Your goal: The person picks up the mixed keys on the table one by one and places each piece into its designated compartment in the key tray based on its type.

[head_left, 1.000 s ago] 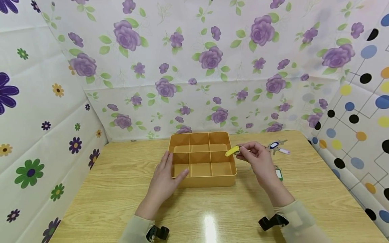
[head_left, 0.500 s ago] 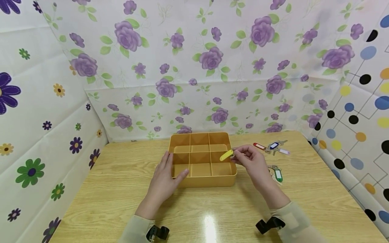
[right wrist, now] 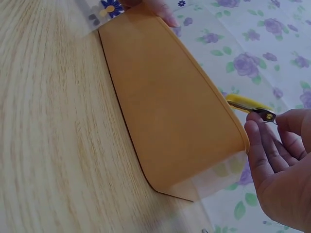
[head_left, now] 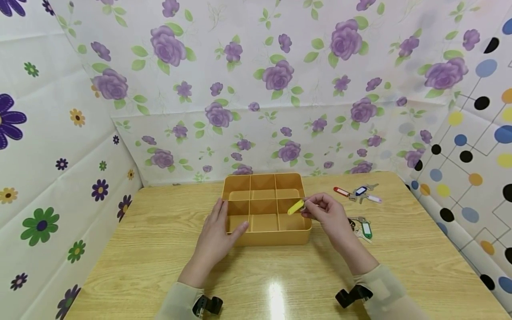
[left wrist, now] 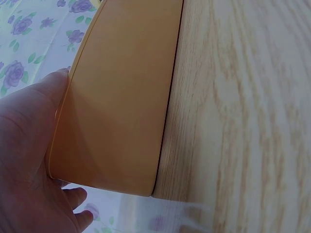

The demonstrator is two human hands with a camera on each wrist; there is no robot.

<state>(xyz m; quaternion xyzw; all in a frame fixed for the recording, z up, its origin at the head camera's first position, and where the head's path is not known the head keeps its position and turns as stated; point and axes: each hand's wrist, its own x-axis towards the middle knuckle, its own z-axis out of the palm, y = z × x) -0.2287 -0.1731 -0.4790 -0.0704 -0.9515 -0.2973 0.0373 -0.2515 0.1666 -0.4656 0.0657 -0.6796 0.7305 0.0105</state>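
Observation:
An orange-brown organizer box (head_left: 264, 238) with six open compartments stands on the table. My left hand (head_left: 216, 233) rests at its front left corner, fingers straight along the left side and thumb over the front rim. In the left wrist view the thumb (left wrist: 51, 90) lies along the rim. My right hand (head_left: 330, 218) pinches a yellow key tag (head_left: 296, 207) by its metal ring end. The tag hangs tilted over the front right compartment. In the right wrist view the tag (right wrist: 250, 103) sticks out past the rim; any key on it is hidden by the fingers.
Right of the box on the wooden table (head_left: 152, 249) lie more tagged keys: a red tag (head_left: 341, 191), a blue tag (head_left: 361, 191), a lilac tag (head_left: 374, 199) and a green tag (head_left: 366, 230). Flower-patterned cloth (head_left: 256, 106) hangs behind the table.
My right hand has moved left and slightly down, bringing the yellow key tag from the box's right rim to over the front right compartment. The left hand has stayed still.

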